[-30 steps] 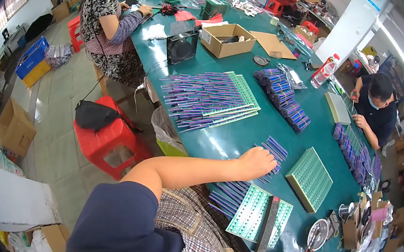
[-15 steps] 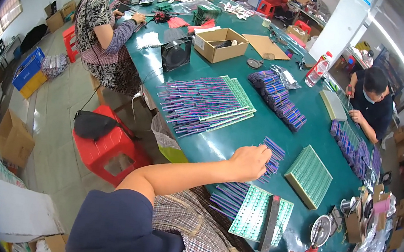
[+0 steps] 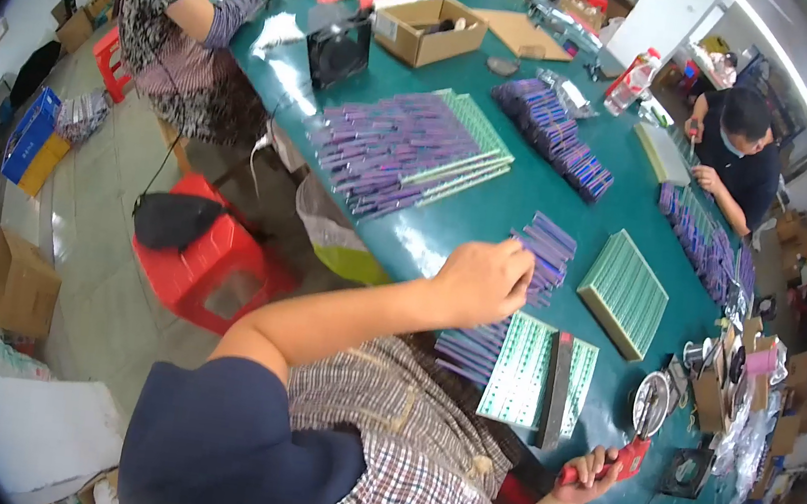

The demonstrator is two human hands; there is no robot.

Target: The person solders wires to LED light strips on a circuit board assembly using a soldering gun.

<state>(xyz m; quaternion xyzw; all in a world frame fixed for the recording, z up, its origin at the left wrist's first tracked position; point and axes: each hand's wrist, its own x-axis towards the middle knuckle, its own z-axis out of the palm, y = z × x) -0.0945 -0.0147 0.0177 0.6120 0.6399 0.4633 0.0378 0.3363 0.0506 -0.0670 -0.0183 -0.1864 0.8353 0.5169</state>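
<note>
My left hand [image 3: 486, 277] reaches over the table, its fingers pinched together at the near-left edge of a small pile of purple and blue wires [image 3: 550, 245]. Whether a wire is between the fingertips is hidden. At the lower right, my right hand [image 3: 587, 476] is wrapped round a red-handled soldering iron [image 3: 632, 459], whose front end points toward a round metal holder [image 3: 652, 401]. Between my hands lies a pale green circuit board panel [image 3: 516, 372] with a dark metal bar [image 3: 556, 392] across it. More wires [image 3: 470, 349] stick out from the panel's left side.
A thick stack of green panels [image 3: 625, 294] lies right of the wire pile. Farther off are wired panels [image 3: 406, 147], bundled wires [image 3: 554, 135], a cardboard box [image 3: 429, 31] and a bottle [image 3: 633, 82]. Two co-workers sit at the table; a red stool [image 3: 206, 263] stands left.
The view has shifted, so the table sits higher in the picture. My left hand has drawn slightly left, off the wire pile's middle. My right hand keeps its hold on the soldering iron.
</note>
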